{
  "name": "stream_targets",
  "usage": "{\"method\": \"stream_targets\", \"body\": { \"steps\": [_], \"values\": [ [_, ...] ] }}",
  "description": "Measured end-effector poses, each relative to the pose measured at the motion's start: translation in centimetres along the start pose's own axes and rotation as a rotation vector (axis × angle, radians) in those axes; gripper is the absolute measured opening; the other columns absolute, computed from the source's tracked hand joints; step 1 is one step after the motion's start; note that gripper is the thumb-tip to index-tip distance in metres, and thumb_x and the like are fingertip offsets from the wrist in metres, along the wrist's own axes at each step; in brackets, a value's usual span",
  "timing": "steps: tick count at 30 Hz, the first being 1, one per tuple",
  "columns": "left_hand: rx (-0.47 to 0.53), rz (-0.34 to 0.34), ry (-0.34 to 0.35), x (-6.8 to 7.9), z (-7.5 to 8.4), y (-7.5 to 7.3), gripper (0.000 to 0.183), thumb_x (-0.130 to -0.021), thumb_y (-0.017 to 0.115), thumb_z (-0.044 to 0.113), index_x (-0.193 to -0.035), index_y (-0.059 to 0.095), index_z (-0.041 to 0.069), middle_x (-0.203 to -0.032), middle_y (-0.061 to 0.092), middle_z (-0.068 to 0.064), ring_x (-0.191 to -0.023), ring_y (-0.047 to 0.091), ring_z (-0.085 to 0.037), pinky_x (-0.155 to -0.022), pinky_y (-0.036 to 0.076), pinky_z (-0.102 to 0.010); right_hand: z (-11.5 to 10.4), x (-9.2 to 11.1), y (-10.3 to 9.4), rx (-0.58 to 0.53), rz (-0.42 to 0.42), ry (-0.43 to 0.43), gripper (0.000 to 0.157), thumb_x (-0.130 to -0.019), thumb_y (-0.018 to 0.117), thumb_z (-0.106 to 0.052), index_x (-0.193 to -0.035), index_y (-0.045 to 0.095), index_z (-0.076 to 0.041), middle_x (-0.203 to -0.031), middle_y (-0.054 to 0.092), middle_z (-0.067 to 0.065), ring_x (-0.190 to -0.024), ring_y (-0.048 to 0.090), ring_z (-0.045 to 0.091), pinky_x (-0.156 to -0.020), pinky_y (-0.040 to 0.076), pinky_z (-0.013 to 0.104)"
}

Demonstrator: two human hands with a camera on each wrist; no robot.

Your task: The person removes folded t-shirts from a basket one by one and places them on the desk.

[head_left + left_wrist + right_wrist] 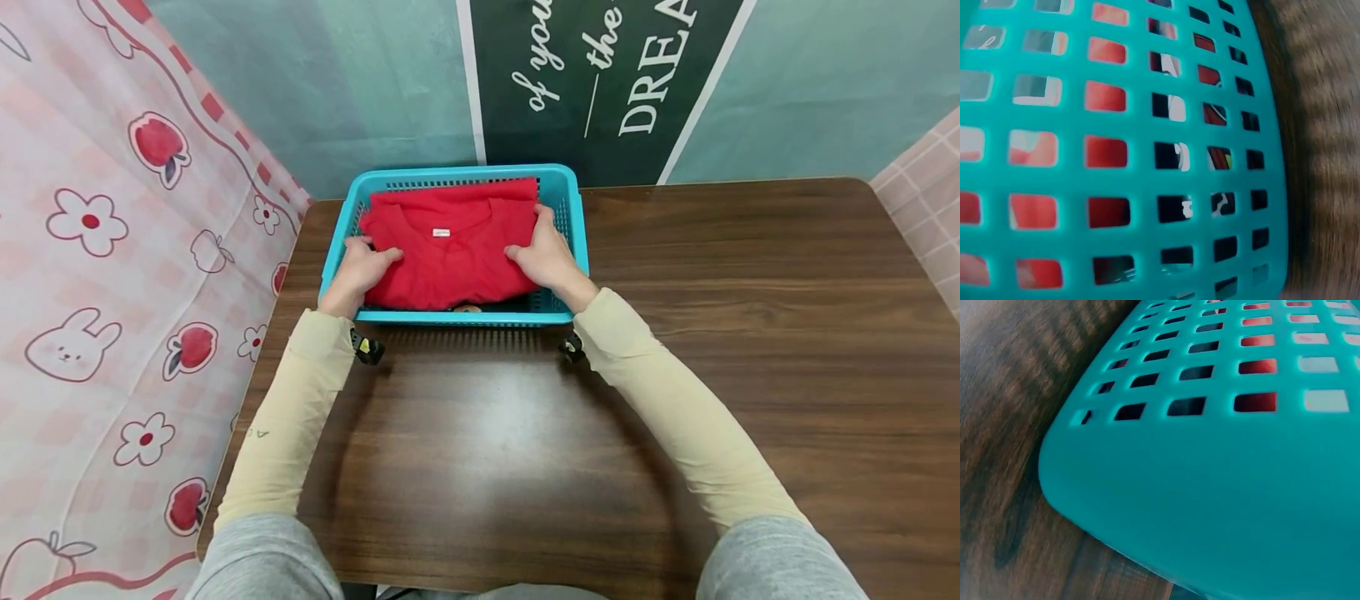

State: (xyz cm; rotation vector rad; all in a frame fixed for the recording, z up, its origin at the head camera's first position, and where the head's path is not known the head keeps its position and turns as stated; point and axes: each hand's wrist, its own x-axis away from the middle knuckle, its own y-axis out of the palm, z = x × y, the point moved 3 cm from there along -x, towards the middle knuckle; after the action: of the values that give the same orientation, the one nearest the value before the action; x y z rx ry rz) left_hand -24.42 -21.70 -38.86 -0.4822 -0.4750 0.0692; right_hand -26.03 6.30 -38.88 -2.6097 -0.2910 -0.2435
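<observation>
A folded red shirt (450, 262), its neckline and small white label facing up, lies inside a turquoise plastic basket (465, 317). My left hand (362, 268) grips the shirt's left side, thumb on top of the cloth. On the opposite side my right hand (550, 254) holds the shirt the same way, its thumb lying over the fabric. Both wrist views look at the basket's perforated wall (1141, 181) from outside, with red cloth showing through the holes. The hands themselves are hidden in those two views.
The basket stands on a brown wooden table (750, 333), close to its back edge. Behind it hangs a green printed backdrop (315, 83). A pink and white patterned curtain (112, 292) borders the left side. Dark items show through the basket's lower holes in the left wrist view.
</observation>
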Motion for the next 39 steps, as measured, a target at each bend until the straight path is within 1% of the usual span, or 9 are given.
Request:
{"method": "stream_targets", "body": {
  "steps": [5, 10, 13, 22, 27, 30, 34, 37, 39],
  "values": [
    [-0.015, -0.07, -0.061, 0.18, -0.42, 0.0, 0.049, -0.095, 0.059, 0.035, -0.13, 0.042, 0.005, -0.114, 0.052, -0.005, -0.099, 0.053, -0.019, -0.083, 0.049, -0.031, -0.08, 0.0, -0.06, -0.023, -0.008, 0.038, 0.082, -0.091, 0.063, -0.02, -0.151, 0.009, -0.007, -0.143, 0.039, 0.014, -0.128, 0.043, 0.028, -0.1, 0.048, 0.044],
    [0.026, -0.081, -0.021, -0.03, -0.22, -0.11, 0.045, -0.1, 0.048, 0.039, -0.13, 0.045, 0.006, -0.102, 0.054, 0.0, -0.087, 0.055, -0.012, -0.077, 0.047, -0.025, 0.0, 0.14, 0.1, 0.015, -0.05, 0.046, 0.051, -0.092, 0.064, -0.026, -0.132, 0.041, -0.003, -0.121, 0.055, 0.014, -0.106, 0.056, 0.026, -0.089, 0.052, 0.038],
    [0.066, -0.08, -0.012, -0.14, -0.15, -0.22, 0.044, -0.101, 0.043, 0.041, -0.129, 0.046, 0.007, -0.094, 0.055, 0.003, -0.079, 0.057, -0.009, -0.076, 0.046, -0.023, 0.09, 0.22, 0.27, 0.037, -0.09, 0.04, 0.038, -0.093, 0.062, -0.03, -0.119, 0.051, -0.005, -0.108, 0.061, 0.013, -0.093, 0.06, 0.025, -0.082, 0.051, 0.034],
    [0.113, -0.13, -0.034, 0.17, -0.24, -0.25, 0.045, -0.103, 0.038, 0.04, -0.133, 0.042, 0.006, -0.084, 0.056, 0.006, -0.066, 0.059, -0.005, -0.068, 0.047, -0.02, -0.03, 0.5, 0.48, 0.119, -0.062, -0.014, 0.038, -0.092, 0.06, -0.034, -0.117, 0.055, -0.005, -0.108, 0.061, 0.013, -0.098, 0.058, 0.026, -0.081, 0.05, 0.035],
    [0.121, -0.122, -0.034, 0.11, -0.34, -0.26, 0.041, -0.103, 0.039, 0.039, -0.128, 0.044, 0.008, -0.082, 0.056, 0.006, -0.065, 0.059, -0.005, -0.066, 0.048, -0.02, -0.04, 0.53, 0.43, 0.132, -0.036, 0.013, 0.049, -0.091, 0.062, -0.034, -0.126, 0.047, -0.003, -0.118, 0.056, 0.014, -0.109, 0.053, 0.028, -0.086, 0.052, 0.039],
    [0.118, -0.12, -0.047, 0.07, -0.45, -0.28, 0.036, -0.102, 0.041, 0.04, -0.123, 0.046, 0.01, -0.084, 0.057, 0.005, -0.067, 0.06, -0.006, -0.067, 0.048, -0.02, -0.11, 0.58, 0.31, 0.12, -0.007, 0.024, 0.053, -0.089, 0.065, -0.034, -0.127, 0.045, -0.003, -0.12, 0.055, 0.014, -0.107, 0.054, 0.028, -0.086, 0.052, 0.039],
    [0.102, -0.109, -0.064, 0.02, -0.55, -0.24, 0.035, -0.101, 0.044, 0.041, -0.121, 0.047, 0.011, -0.093, 0.056, 0.003, -0.076, 0.059, -0.008, -0.071, 0.048, -0.021, -0.13, 0.5, 0.23, 0.077, 0.0, 0.019, 0.044, -0.087, 0.07, -0.03, -0.117, 0.049, -0.005, -0.113, 0.058, 0.013, -0.096, 0.058, 0.025, -0.08, 0.052, 0.034],
    [0.105, -0.104, -0.068, 0.08, -0.44, -0.15, 0.033, -0.1, 0.047, 0.04, -0.119, 0.047, 0.013, -0.099, 0.054, 0.002, -0.083, 0.057, -0.01, -0.075, 0.048, -0.024, -0.1, 0.33, 0.14, 0.007, -0.02, 0.019, 0.042, -0.086, 0.071, -0.025, -0.114, 0.047, -0.005, -0.115, 0.056, 0.013, -0.099, 0.057, 0.024, -0.08, 0.053, 0.034],
    [0.119, -0.112, -0.069, 0.1, -0.3, -0.05, 0.033, -0.098, 0.051, 0.04, -0.119, 0.047, 0.015, -0.102, 0.055, 0.002, -0.086, 0.058, -0.012, -0.076, 0.049, -0.025, -0.07, 0.22, 0.08, -0.046, -0.043, 0.025, 0.047, -0.086, 0.072, -0.021, -0.12, 0.044, -0.005, -0.121, 0.053, 0.012, -0.106, 0.054, 0.024, -0.084, 0.054, 0.035]
  ]
}}
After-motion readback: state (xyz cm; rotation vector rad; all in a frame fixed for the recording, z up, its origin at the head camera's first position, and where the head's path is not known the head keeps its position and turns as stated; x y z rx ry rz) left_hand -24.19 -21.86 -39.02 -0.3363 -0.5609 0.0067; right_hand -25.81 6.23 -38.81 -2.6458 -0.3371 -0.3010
